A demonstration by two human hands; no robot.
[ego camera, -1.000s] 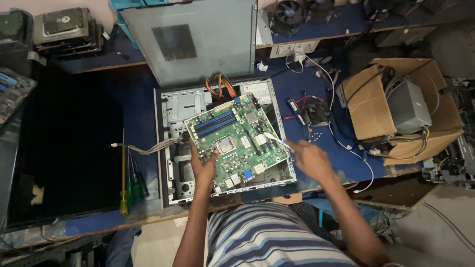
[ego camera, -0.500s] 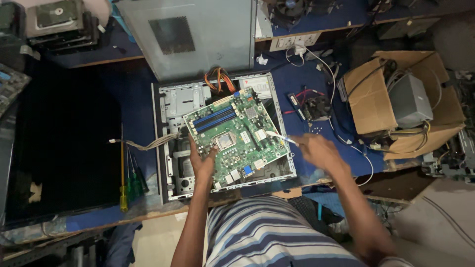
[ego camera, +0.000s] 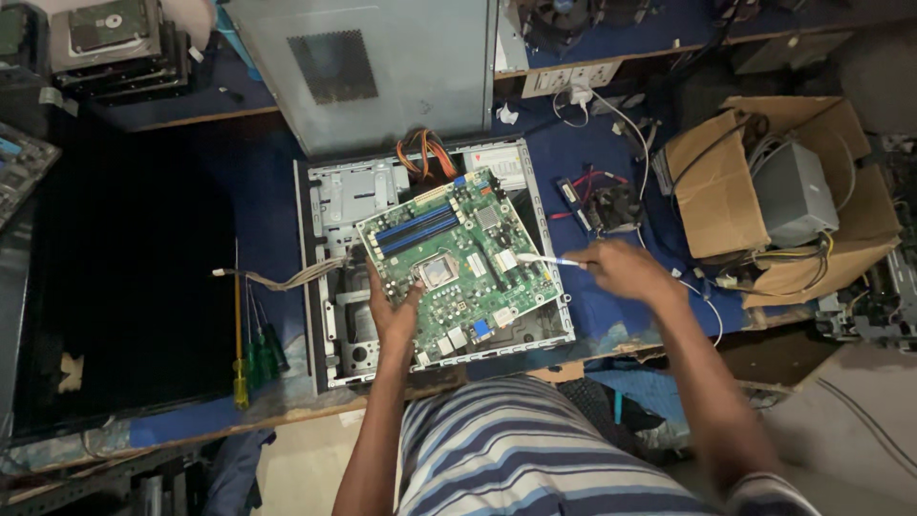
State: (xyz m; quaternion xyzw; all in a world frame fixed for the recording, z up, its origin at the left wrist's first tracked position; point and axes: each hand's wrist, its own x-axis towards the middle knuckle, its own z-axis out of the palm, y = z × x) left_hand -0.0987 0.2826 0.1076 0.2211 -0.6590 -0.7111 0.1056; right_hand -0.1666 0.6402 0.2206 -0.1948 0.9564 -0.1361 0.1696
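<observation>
left hand (ego camera: 394, 311) fingers grip green motherboard (ego camera: 457, 258) edge, tilted over open case (ego camera: 325, 287), centre frame | right hand (ego camera: 611, 269) pinches white-blue tool (ego camera: 547, 259) | board unseated, not yet out

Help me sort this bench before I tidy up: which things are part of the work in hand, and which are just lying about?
In hand:
left hand gripping the green motherboard
right hand holding a small brush to the board
open computer case under the board

Lying about:
screwdrivers
cardboard box with grey power supply
hard drives
black monitor

Blue table (ego camera: 267, 205), computer case (ego camera: 330, 287) (open), screwdrivers (ego camera: 256, 349)
</observation>
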